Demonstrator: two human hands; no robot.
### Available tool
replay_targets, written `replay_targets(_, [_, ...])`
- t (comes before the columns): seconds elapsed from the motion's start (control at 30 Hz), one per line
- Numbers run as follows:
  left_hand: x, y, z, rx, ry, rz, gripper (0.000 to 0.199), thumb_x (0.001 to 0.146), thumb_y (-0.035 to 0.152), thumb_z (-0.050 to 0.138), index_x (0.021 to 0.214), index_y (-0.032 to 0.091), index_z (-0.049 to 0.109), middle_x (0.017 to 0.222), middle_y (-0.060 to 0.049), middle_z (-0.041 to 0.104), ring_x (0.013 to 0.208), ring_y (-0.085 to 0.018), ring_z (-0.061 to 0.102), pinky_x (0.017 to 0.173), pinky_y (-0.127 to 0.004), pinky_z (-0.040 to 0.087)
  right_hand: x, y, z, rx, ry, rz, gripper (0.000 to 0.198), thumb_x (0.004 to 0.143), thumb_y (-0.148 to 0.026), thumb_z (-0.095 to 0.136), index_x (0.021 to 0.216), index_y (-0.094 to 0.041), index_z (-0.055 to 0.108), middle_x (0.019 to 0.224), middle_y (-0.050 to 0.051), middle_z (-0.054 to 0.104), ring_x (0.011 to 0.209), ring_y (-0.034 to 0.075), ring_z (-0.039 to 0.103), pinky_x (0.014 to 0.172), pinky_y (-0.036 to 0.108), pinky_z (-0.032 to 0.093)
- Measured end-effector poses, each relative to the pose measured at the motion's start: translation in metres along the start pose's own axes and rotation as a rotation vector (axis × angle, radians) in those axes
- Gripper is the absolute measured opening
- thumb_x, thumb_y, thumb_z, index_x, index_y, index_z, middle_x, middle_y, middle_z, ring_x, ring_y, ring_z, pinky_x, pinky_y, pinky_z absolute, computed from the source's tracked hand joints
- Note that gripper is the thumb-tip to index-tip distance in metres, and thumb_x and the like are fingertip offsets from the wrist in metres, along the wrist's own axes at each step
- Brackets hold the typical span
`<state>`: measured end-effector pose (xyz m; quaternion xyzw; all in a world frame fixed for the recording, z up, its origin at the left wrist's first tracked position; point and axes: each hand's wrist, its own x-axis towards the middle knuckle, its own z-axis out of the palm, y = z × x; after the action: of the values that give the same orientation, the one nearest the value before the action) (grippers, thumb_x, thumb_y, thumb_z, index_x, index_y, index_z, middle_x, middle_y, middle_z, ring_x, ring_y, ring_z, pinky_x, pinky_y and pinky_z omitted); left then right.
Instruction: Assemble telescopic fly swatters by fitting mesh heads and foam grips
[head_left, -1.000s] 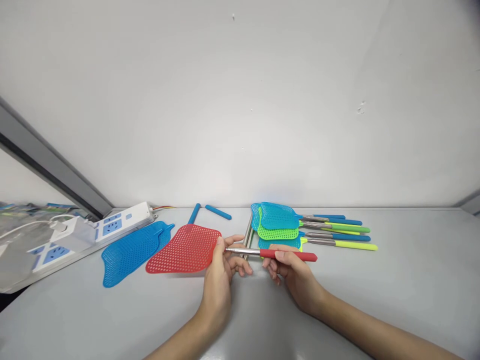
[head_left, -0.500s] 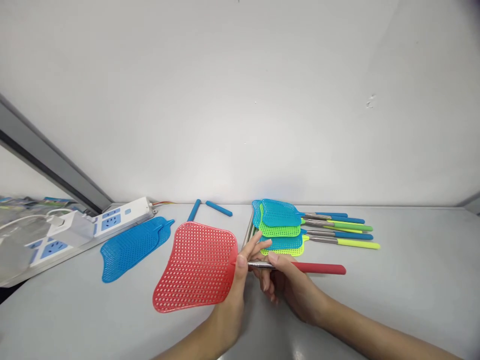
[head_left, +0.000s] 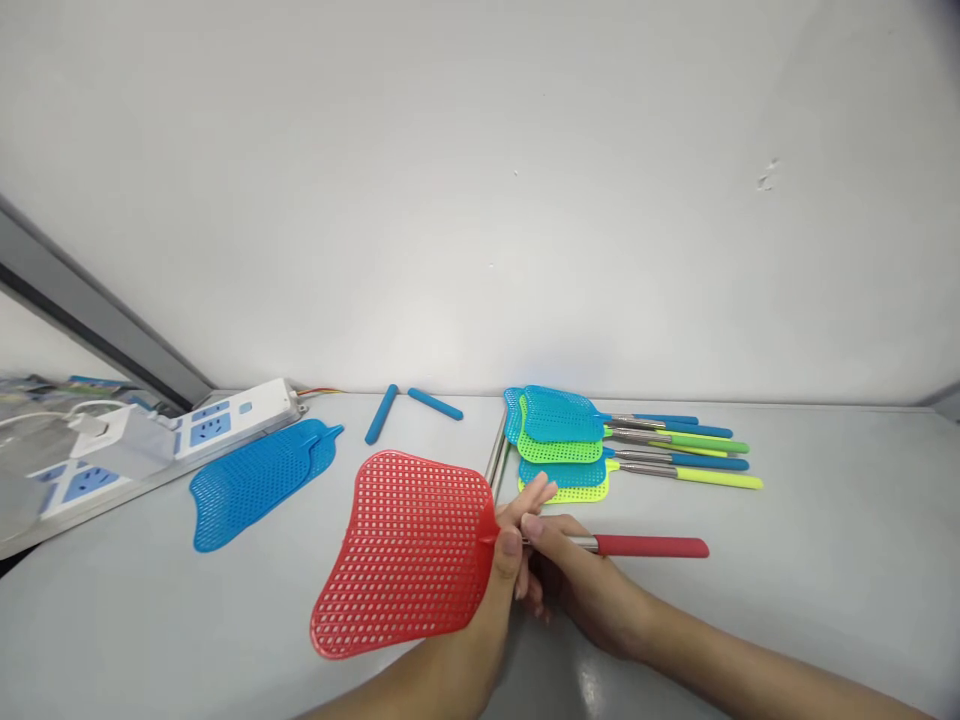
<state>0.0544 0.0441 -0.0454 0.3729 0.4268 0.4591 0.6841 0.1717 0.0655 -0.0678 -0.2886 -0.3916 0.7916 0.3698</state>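
A red fly swatter (head_left: 409, 555) is held between my two hands above the table, its perforated head to the left and its red handle to the right. My left hand (head_left: 510, 565) pinches the neck where the head meets the metal rod. Just right of it, my right hand (head_left: 574, 565) grips the metal rod between thumb and fingers. The two hands nearly touch, and part of the rod is hidden by fingers. Behind them lies a pile of blue and green fly swatters (head_left: 561, 415) with metal rods and coloured handles pointing right.
Overlapping blue swatter heads (head_left: 255, 485) lie at the left beside a white power strip (head_left: 262, 400). Two loose blue handles (head_left: 382, 415) lie near the back wall. Thin metal rods (head_left: 496, 450) rest left of the pile. A grey post (head_left: 97, 310) slants at the left.
My right hand has slid left along the rod, closer to my left hand. The swatter and both hands have shifted slightly right and down in view, while the camera view has tilted a little.
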Motion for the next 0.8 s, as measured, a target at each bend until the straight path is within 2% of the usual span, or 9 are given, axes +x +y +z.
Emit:
replay_targets(0.13, [0.004,-0.011,0.002,0.104,0.0,0.03,0.043,0.08,0.047,0.038,0.109,0.019,0.052,0.063,-0.001,0.054,0.06,-0.013,0.05,0.061,-0.026,0.044,0.001,-0.002,0.001,0.03,0.029,-0.018,0.036,0.08,-0.038,0.044,0.057,-0.013,0.053,0.046,-0.001,0.044,0.042,0.008,0.039,0.04,0.019,0.028])
replay_targets(0.23, [0.008,-0.019,0.005,0.118,0.087,0.114,0.032,0.081,0.046,0.038,0.083,0.019,0.055,0.055,0.002,0.049,0.052,-0.011,0.048,0.053,-0.024,0.043,0.002,-0.002,0.002,0.051,0.053,-0.007,0.039,0.08,-0.041,0.043,0.053,-0.014,0.05,0.043,-0.003,0.039,0.04,0.007,0.038,0.038,0.019,0.028])
replay_targets(0.33, [0.011,-0.023,0.008,0.151,0.128,0.171,0.03,0.08,0.042,0.041,0.063,0.018,0.046,0.054,0.002,0.049,0.05,-0.011,0.048,0.052,-0.023,0.042,0.003,-0.001,0.002,0.052,0.058,-0.03,0.042,0.08,-0.044,0.041,0.051,-0.014,0.047,0.041,-0.005,0.032,0.038,0.007,0.037,0.037,0.019,0.027])
replay_targets(0.47, [0.01,-0.021,0.008,0.19,0.174,0.185,0.03,0.081,0.04,0.041,0.06,0.019,0.044,0.053,0.002,0.049,0.053,-0.011,0.049,0.059,-0.024,0.042,0.003,0.0,0.001,0.035,0.074,-0.042,0.043,0.078,-0.046,0.042,0.049,-0.015,0.045,0.041,-0.006,0.029,0.037,0.007,0.037,0.037,0.018,0.026])
replay_targets(0.67, [0.007,-0.009,0.007,0.31,0.091,0.164,0.037,0.083,0.039,0.037,0.054,0.019,0.045,0.054,0.0,0.052,0.058,-0.013,0.051,0.064,-0.026,0.041,0.003,-0.001,0.0,0.041,0.09,-0.038,0.041,0.078,-0.039,0.044,0.046,-0.014,0.045,0.038,-0.006,0.029,0.037,0.007,0.037,0.037,0.019,0.026])
replay_targets(0.8, [0.008,-0.007,0.007,0.283,0.052,0.129,0.039,0.083,0.041,0.036,0.052,0.019,0.046,0.056,-0.002,0.055,0.061,-0.015,0.052,0.063,-0.026,0.041,0.003,-0.002,0.001,0.025,0.094,-0.043,0.041,0.079,-0.036,0.043,0.044,-0.014,0.045,0.037,-0.005,0.031,0.037,0.007,0.036,0.038,0.019,0.024])
